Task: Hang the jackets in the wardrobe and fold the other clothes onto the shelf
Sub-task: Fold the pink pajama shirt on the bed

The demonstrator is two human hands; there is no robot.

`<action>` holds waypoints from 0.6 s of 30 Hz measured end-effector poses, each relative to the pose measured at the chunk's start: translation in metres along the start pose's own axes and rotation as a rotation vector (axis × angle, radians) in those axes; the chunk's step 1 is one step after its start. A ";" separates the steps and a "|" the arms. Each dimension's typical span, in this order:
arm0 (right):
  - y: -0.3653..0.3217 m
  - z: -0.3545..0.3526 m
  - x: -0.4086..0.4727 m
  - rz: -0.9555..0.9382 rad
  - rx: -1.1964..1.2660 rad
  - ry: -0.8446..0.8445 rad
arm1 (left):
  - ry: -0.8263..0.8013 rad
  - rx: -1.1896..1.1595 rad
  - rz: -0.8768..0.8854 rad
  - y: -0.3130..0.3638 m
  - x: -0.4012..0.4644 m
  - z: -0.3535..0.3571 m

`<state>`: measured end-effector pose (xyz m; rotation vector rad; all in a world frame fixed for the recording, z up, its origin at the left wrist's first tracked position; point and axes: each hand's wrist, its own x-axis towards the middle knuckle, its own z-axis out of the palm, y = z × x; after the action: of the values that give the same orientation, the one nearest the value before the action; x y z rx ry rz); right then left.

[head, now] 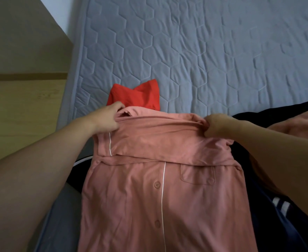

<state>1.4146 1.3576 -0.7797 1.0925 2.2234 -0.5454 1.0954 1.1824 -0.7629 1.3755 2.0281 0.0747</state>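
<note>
A pink button-up pyjama shirt (149, 188) with white piping and a chest pocket lies flat on the bed, its far part folded back toward me. My left hand (107, 119) grips the fold's left corner. On the right corner, my right hand (215, 126) pinches the fabric. A folded red garment (138, 95) lies just beyond the shirt, partly hidden by it. A dark navy garment with white stripes (284, 206) lies under and to the right of the shirt.
The grey quilted mattress (204, 51) stretches ahead and to the right. A wooden cabinet or floor surface (22, 106) runs along the bed's left side. Another pinkish cloth (298, 124) lies at the right edge on the dark garment.
</note>
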 end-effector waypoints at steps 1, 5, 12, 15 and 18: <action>0.001 -0.001 -0.003 -0.002 -0.047 -0.015 | -0.032 0.026 0.017 -0.001 -0.001 0.000; 0.002 -0.010 -0.017 -0.042 -0.055 0.097 | -0.001 0.067 0.065 -0.001 -0.013 -0.004; -0.012 -0.014 -0.082 -0.167 -0.259 0.275 | 0.181 0.182 0.158 0.003 -0.074 -0.004; -0.021 -0.002 -0.120 -0.228 -0.375 0.334 | 0.220 0.288 0.213 0.005 -0.112 0.006; -0.028 0.018 -0.157 -0.293 -0.398 0.302 | 0.163 0.421 0.268 0.005 -0.152 0.020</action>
<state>1.4740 1.2419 -0.6850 0.6808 2.6279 -0.0395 1.1431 1.0500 -0.7010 1.9567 2.0541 -0.1351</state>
